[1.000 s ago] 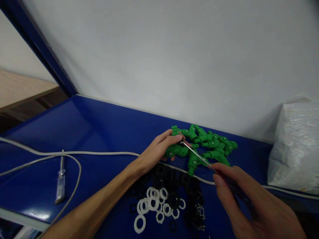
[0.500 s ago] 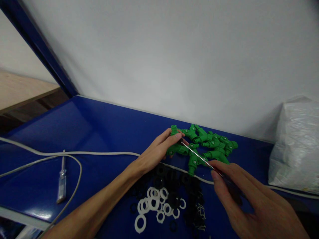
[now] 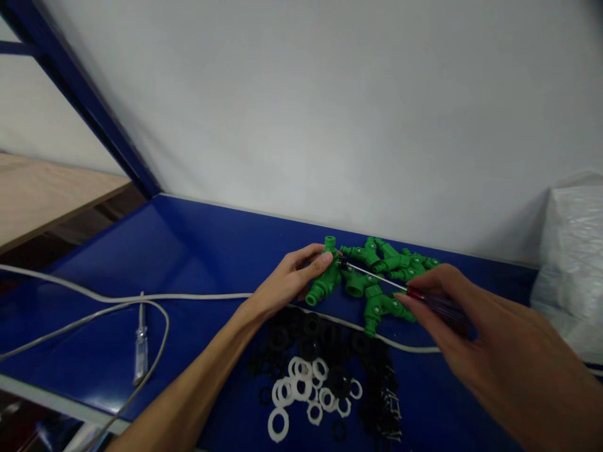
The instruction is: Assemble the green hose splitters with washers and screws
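Observation:
My left hand (image 3: 289,282) pinches a green plastic fitting (image 3: 325,281) and holds it tilted on the blue table (image 3: 198,251). My right hand (image 3: 475,339) grips a screwdriver (image 3: 405,292) with a red handle; its thin metal shaft runs left and its tip touches the side of the held fitting. Several more green fittings (image 3: 391,263) lie in a heap just behind and to the right. A pile of black rings (image 3: 325,342) and white rings (image 3: 301,389) lies in front of my hands.
A grey cable (image 3: 141,298) loops across the table's left and runs under the fittings. A second screwdriver with a clear handle (image 3: 139,345) lies at the left. A white plastic bag (image 3: 572,251) stands at the right. A white wall rises behind.
My left hand has turned the fitting so one end points down-left. My right hand has risen and the screwdriver shaft now lies flatter, its tip still at the fitting. The view shifted slightly.

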Available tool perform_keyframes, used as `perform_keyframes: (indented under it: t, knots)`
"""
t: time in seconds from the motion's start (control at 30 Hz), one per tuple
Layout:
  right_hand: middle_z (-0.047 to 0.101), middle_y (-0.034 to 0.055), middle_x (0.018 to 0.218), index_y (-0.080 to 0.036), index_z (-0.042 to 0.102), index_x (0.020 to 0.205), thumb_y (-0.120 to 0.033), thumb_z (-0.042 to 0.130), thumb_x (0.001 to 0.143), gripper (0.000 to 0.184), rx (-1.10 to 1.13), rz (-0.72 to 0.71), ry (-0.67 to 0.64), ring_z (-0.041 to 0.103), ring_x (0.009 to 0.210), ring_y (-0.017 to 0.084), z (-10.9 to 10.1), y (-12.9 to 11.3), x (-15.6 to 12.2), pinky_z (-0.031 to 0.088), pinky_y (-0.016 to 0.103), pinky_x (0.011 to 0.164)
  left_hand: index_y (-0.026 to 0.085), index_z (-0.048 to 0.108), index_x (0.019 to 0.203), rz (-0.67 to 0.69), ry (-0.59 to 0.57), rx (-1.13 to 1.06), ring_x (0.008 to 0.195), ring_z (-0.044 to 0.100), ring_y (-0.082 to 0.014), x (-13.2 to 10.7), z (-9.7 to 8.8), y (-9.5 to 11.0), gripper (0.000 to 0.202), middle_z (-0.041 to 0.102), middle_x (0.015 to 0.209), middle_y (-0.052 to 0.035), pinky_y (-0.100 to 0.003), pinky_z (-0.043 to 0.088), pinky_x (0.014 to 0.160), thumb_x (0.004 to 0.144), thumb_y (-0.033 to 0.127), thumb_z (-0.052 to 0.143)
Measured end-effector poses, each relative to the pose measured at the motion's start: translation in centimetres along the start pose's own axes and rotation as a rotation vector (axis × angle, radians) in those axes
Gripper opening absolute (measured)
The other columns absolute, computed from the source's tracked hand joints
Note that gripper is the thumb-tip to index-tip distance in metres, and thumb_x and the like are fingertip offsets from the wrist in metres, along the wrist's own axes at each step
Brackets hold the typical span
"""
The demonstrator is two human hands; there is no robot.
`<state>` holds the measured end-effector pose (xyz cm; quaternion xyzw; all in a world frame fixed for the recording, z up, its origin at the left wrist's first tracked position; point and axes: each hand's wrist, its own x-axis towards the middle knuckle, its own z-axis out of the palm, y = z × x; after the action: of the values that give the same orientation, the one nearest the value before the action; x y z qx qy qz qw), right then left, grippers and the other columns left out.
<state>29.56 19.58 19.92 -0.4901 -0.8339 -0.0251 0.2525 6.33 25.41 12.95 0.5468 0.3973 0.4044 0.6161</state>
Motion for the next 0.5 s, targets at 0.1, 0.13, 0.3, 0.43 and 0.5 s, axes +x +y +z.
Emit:
perform_keyframes:
  t: [0.1, 0.13, 0.3, 0.43, 0.5]
  knots:
    - [0.073, 0.0009, 0.075, -0.024, 0.059, 0.088, -0.043, 0.048, 0.101, 0.025, 0.088, 0.062, 0.048, 0.072, 0.061, 0.018, 1.6, 1.0, -0.2, 0.053, 0.027, 0.054, 0.019, 0.069, 0.12, -0.005, 0.008, 0.063, 0.068, 0.052, -0.012, 0.1, -0.4, 0.3, 0.05, 0.065, 0.09, -0.0044, -0.023, 0.039, 0.059, 0.089, 0.057, 0.06]
    - [0.073, 0.0014, 0.078, -0.024, 0.06, 0.09, -0.042, 0.049, 0.101, 0.024, 0.108, 0.073, 0.064, 0.072, 0.063, 0.018, 2.2, 1.4, -0.4, 0.054, 0.027, 0.058, 0.019, 0.069, 0.12, -0.021, 0.002, 0.075, 0.065, 0.051, -0.0113, 0.1, -0.4, 0.4, 0.05, 0.064, 0.087, -0.0034, -0.022, 0.04, 0.057, 0.089, 0.056, 0.06]
    - [0.072, 0.0026, 0.087, -0.023, 0.06, 0.096, -0.033, 0.051, 0.101, 0.014, 0.193, 0.131, 0.115, 0.072, 0.074, 0.018, 5.1, 2.7, -1.7, 0.054, 0.029, 0.067, 0.016, 0.067, 0.124, -0.095, 0.017, 0.149, 0.052, 0.048, -0.0092, 0.3, -0.2, 0.8, 0.057, 0.058, 0.075, -0.0003, -0.022, 0.041, 0.048, 0.088, 0.06, 0.059]
    - [0.067, -0.0021, 0.076, -0.024, 0.053, 0.094, -0.028, 0.053, 0.1, 0.007, 0.25, 0.167, 0.096, 0.068, 0.06, 0.016, 6.5, 2.5, -2.2, 0.052, 0.027, 0.057, 0.014, 0.066, 0.124, -0.112, 0.063, 0.199, 0.05, 0.049, -0.009, 0.4, 0.1, 1.1, 0.06, 0.059, 0.075, -0.0006, -0.021, 0.041, 0.045, 0.088, 0.061, 0.059]
    - [0.065, -0.0022, 0.073, -0.025, 0.051, 0.09, -0.026, 0.048, 0.102, 0.012, 0.248, 0.127, 0.122, 0.067, 0.059, 0.015, 6.8, 2.3, -2.3, 0.052, 0.026, 0.056, 0.013, 0.066, 0.122, -0.117, 0.07, 0.223, 0.049, 0.048, -0.0087, 0.7, 0.2, 1.2, 0.06, 0.057, 0.071, 0.0003, -0.021, 0.039, 0.044, 0.088, 0.061, 0.058]
